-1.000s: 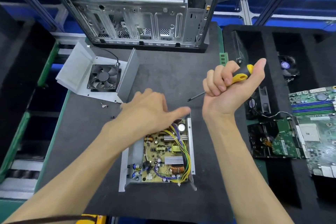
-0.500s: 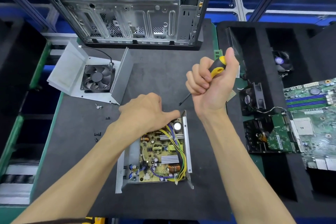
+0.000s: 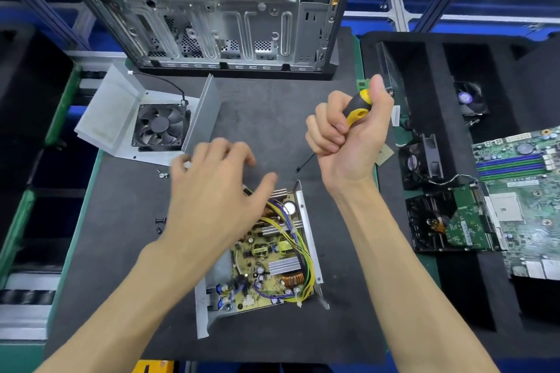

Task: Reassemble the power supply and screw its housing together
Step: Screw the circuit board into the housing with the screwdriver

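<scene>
The open grey metal power supply base with its yellow circuit board [image 3: 272,254] lies on the desk [image 3: 121,221]. The left hand [image 3: 218,191] hovers above it, fingers spread and blurred. The right hand [image 3: 348,136] grips a black-and-yellow screwdriver [image 3: 356,107]. The grey fan cover [image 3: 151,121] should probably go on squarely before screwing.

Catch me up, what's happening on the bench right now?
A person is reassembling a power supply. The open base lies on the mat with its circuit board exposed. The right hand grips a yellow-and-black screwdriver, held up off the work. The left hand hovers over the far end, fingers spread, holding nothing. The fan cover sits apart at back left, with loose screws nearby.
</scene>
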`<state>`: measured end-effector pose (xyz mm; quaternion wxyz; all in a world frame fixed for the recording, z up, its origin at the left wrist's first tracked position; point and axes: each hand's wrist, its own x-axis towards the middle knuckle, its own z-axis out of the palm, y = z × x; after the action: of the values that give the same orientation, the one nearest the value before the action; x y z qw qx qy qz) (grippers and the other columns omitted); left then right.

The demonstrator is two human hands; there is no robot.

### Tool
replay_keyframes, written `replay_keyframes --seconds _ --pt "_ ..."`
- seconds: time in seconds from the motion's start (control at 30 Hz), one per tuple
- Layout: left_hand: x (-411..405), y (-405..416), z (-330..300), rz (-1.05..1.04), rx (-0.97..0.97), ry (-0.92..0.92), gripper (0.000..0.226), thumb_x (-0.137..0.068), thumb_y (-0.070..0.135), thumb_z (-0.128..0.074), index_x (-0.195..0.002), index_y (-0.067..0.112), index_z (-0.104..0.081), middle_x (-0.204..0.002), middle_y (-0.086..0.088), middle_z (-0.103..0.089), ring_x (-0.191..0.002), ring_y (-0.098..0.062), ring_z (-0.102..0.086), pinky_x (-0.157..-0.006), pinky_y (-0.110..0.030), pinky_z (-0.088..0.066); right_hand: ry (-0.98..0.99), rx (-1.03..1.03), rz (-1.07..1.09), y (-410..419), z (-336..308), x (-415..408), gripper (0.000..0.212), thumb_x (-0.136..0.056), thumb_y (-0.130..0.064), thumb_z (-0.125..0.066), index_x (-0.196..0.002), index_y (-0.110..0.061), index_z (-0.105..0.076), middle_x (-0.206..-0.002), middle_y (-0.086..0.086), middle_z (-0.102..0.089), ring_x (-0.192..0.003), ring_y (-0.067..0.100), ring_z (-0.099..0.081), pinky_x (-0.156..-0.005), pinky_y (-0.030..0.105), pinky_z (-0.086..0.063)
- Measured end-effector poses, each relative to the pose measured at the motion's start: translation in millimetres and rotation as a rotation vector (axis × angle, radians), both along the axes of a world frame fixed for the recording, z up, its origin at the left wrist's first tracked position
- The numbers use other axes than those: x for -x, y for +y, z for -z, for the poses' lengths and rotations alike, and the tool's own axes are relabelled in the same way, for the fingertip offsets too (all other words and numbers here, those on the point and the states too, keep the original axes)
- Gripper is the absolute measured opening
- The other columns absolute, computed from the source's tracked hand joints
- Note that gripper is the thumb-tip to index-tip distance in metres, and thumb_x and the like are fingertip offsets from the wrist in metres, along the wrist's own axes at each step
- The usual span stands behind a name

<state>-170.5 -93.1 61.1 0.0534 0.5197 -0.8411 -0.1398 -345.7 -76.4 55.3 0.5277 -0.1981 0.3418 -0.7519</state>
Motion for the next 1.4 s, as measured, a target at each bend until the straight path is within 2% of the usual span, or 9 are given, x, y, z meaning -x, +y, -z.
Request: replay_keyframes --seconds 0.1,0.2,0.3,0.43,0.57,0.63,0.83,1.27,1.4 --pt "-23 3 0 -0.143 -0.146 -0.005 0.038 -0.084 0.072 -0.053 -0.104 0.039 -0.058 -0.109 0.014 -0.056 -0.114 -0.017 -0.051 -0.097 -0.048 -0.037 0.005 0.004 0.028 1 0 -1 0.055 -0.097 -0.052 -0.029 -0.054 -0.018 -0.022 -0.045 -0.005 -0.016 -0.041 0.012 -0.009 -0.041 0.02 -0.008" --pt "-34 3 5 -0.208 -0.379 0.279 0.025 -0.085 0.056 -0.066 -0.103 0.04 -0.061 -0.105 0.019 -0.066 -0.109 -0.006 -0.061 -0.098 -0.042 -0.048 -0.001 0.009 0.055 2 1 -3 0.055 -0.097 -0.051 -0.029 -0.054 -0.017 -0.021 -0.045 -0.004 -0.016 -0.042 0.012 -0.009 -0.042 0.019 -0.01" --pt "-35 8 10 -0.147 -0.447 0.444 0.024 -0.087 0.034 -0.075 -0.109 0.039 -0.067 -0.106 0.015 -0.068 -0.104 0.0 -0.062 -0.1 -0.031 -0.047 -0.004 0.01 0.062 4 1 -5 0.056 -0.097 -0.051 -0.029 -0.054 -0.017 -0.02 -0.045 -0.003 -0.015 -0.042 0.013 -0.009 -0.042 0.02 -0.008" --pt "-36 12 15 -0.072 -0.387 0.518 0.023 -0.087 0.019 -0.076 -0.105 0.033 -0.072 -0.109 0.014 -0.065 -0.104 -0.004 -0.062 -0.096 -0.024 -0.046 0.008 0.011 0.056 7 2 -7 0.056 -0.098 -0.051 -0.028 -0.054 -0.016 -0.02 -0.046 -0.003 -0.014 -0.041 0.012 -0.009 -0.042 0.019 -0.009" --pt "-34 15 20 -0.028 -0.276 0.475 0.019 -0.084 0.007 -0.07 -0.091 0.025 -0.07 -0.1 0.009 -0.062 -0.094 -0.016 -0.06 -0.087 -0.039 -0.048 0.028 0.006 0.004 7 1 -8 0.056 -0.098 -0.051 -0.026 -0.053 -0.018 -0.022 -0.046 -0.004 -0.014 -0.041 0.012 -0.008 -0.042 0.019 -0.008" --pt "-32 16 22 -0.039 -0.251 0.486 0.02 -0.082 0.004 -0.07 -0.085 0.023 -0.067 -0.095 0.007 -0.06 -0.088 -0.019 -0.058 -0.083 -0.041 -0.048 0.031 -0.001 -0.046 6 -1 -9 0.057 -0.097 -0.052 -0.027 -0.049 -0.02 -0.026 -0.045 -0.004 -0.014 -0.041 0.011 -0.008 -0.042 0.022 -0.004" --pt "-34 15 25 -0.03 -0.218 0.493 0.021 -0.081 0.006 -0.071 -0.083 0.025 -0.065 -0.092 0.009 -0.058 -0.085 -0.015 -0.055 -0.078 -0.034 -0.045 0.067 -0.044 -0.195 5 1 -13 0.059 -0.096 -0.053 -0.026 -0.046 -0.021 -0.026 -0.044 -0.003 -0.012 -0.039 0.011 -0.007 -0.043 0.024 0.001" --pt "-33 16 26 -0.019 -0.188 0.493 0.02 -0.082 0.005 -0.069 -0.084 0.025 -0.064 -0.09 0.007 -0.057 -0.084 -0.018 -0.055 -0.077 -0.036 -0.046 0.172 -0.077 -0.303 4 21 -19 0.059 -0.094 -0.058 -0.032 -0.05 -0.02 -0.03 -0.042 -0.008 -0.019 -0.037 0.009 -0.014 -0.038 0.017 -0.014" --pt "-33 16 27 -0.012 -0.181 0.491 0.02 -0.082 0.005 -0.069 -0.084 0.025 -0.064 -0.09 0.006 -0.058 -0.083 -0.018 -0.055 -0.077 -0.036 -0.046 0.254 -0.067 -0.298 3 25 -20 0.057 -0.091 -0.059 -0.038 -0.053 -0.018 -0.027 -0.044 -0.006 -0.019 -0.038 0.01 -0.015 -0.04 0.018 -0.013"
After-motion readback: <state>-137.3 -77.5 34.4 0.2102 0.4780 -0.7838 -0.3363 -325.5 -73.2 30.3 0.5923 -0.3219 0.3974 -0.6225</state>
